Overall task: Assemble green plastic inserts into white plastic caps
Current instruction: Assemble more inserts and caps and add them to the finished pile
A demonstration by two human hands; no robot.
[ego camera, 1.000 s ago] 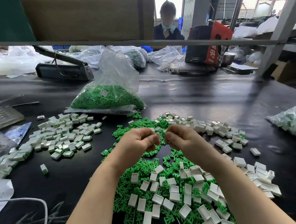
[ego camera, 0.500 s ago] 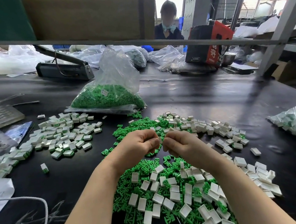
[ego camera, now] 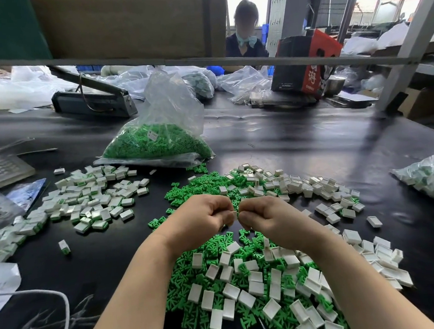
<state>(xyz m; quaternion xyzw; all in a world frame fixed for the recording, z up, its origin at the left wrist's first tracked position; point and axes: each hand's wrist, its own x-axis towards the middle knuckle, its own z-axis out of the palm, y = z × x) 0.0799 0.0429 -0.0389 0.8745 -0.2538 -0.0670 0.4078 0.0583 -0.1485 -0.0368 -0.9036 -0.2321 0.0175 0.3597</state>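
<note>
The left hand (ego camera: 202, 220) and the right hand (ego camera: 266, 218) are curled up and meet knuckle to knuckle, just above the mixed heap (ego camera: 244, 278) of green pieces and white caps. Between the fingertips a tiny white cap (ego camera: 233, 212) peeks out, pinched by the left hand. The right hand looks pinched too, but what it holds is hidden. I think a green piece is being pushed into the cap right now. Next, it likely needs a firm squeeze until it sits flat, then a toss to the pile of done caps (ego camera: 90, 201), well off to the left of the left hand.
</note>
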